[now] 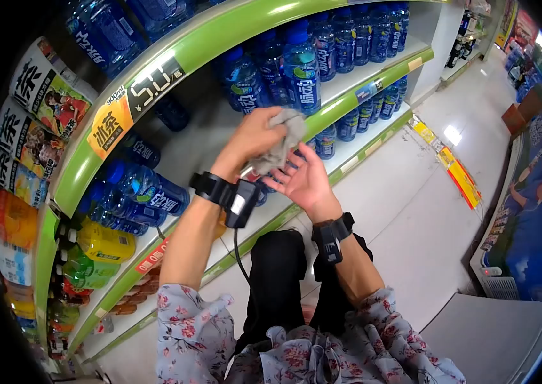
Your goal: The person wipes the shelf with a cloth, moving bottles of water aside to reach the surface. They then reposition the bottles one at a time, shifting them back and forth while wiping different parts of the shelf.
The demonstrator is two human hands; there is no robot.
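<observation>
A crumpled grey cloth (288, 133) is bunched in my left hand (250, 142), whose fingers are closed around it. Just below and to the right, my right hand (309, 182) has its palm turned up and its fingers spread, with the fingertips right at the cloth's lower edge. Both hands are in front of the shelf's green front edge (335, 114). Behind the cloth, blue drink bottles (301, 70) stand upright on the upper shelf. Dark bands with small boxes are strapped to both wrists.
Large blue bottles (146, 195) lie on their sides at the left, near yellow bottles (106, 241) and green ones. A price tag (156, 86) is on the upper shelf's edge. A grey box-like surface (488, 333) is at lower right, beside a blue printed display (540, 205).
</observation>
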